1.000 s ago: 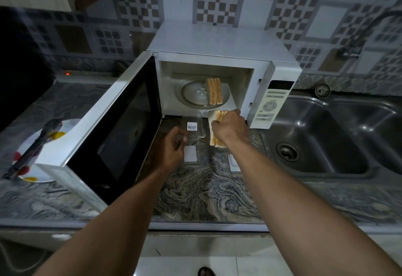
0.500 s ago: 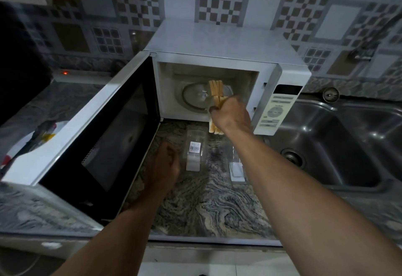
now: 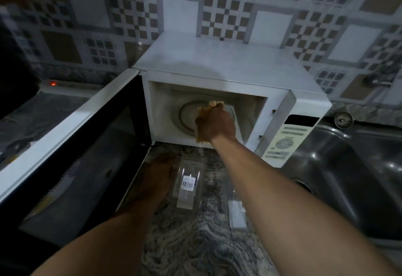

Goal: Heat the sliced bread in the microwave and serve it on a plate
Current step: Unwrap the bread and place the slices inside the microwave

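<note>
A stack of sliced bread (image 3: pixel 204 109) is grasped in the right hand (image 3: pixel 215 123), fingers curled round it, and is held inside the cavity of the white microwave (image 3: pixel 217 62), just above the glass turntable (image 3: pixel 185 115). The slices are gripped together as a bundle, seemingly so that they can be set down in one move rather than one by one. How many slices are held cannot be told, since most of the stack is hidden by the hand, and whether the pale ends seen above the knuckles belong to the held stack is not clear.

The microwave door (image 3: pixel 71 145) is swung fully open to the left, which leaves the opening free for the arm. The left hand (image 3: pixel 158 180) is rested on the marbled countertop (image 3: pixel 195 243) beside the door's lower edge, probably for support; its fingers lie roughly straight and nothing is held in it, though shadow softens the detail.

An empty clear wrapper (image 3: pixel 188 185) with a barcode label is left on the countertop in front of the microwave, and a second wrapper (image 3: pixel 237 212) lies nearer the steel sink (image 3: pixel 348 177) at the countertop's right edge. The loading step is judged to be in hand: the bread is not yet released, the door is not closed, and heating and serving remain to be done. No serving plate is made out here.
</note>
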`<state>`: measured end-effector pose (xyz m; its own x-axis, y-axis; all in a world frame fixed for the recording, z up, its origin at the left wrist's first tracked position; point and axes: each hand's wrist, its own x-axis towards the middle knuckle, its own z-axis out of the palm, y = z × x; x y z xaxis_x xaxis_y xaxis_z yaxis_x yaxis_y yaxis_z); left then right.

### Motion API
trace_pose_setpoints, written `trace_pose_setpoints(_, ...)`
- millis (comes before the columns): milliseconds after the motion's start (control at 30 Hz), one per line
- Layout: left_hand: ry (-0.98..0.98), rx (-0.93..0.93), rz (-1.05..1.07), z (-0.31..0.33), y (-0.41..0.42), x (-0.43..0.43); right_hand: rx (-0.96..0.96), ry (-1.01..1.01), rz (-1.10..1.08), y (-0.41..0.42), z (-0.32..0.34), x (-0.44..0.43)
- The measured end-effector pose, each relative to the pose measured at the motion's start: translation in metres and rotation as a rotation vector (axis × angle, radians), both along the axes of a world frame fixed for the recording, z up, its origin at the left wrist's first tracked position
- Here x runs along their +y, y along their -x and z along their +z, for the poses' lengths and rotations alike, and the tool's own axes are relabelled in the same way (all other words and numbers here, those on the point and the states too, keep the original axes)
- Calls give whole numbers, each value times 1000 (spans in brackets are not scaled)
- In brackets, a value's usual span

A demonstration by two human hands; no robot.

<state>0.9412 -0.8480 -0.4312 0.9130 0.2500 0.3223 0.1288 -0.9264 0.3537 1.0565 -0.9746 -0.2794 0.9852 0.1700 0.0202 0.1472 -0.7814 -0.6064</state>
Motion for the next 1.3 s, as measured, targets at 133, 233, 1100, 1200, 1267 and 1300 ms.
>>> trace_pose_setpoints(133, -165, 0, -38, -20, -11, 5, -8, 10, 52, -20, -4, 15)
trace_pose_setpoints(233, -217, 169, -20, -37, -17, 12, -45, 52, 62, -36, -9, 31)
trace_pose_setpoints(1100, -45, 223, 34, -34, -16, 14, -185, 212, 176, -60, -21, 45)
trace_pose_setpoints(1200, -31, 213, 4, -34, -18, 16, -283, 262, 137, -50, -18, 38)
trace_pose_setpoints(1267, 19, 224, -7, -30, -15, 14, -274, 240, 159, -39, -15, 32)
trace_pose_setpoints(1300, 50, 234, -13, -27, -13, 12, -239, 210, 173, -34, -13, 30)
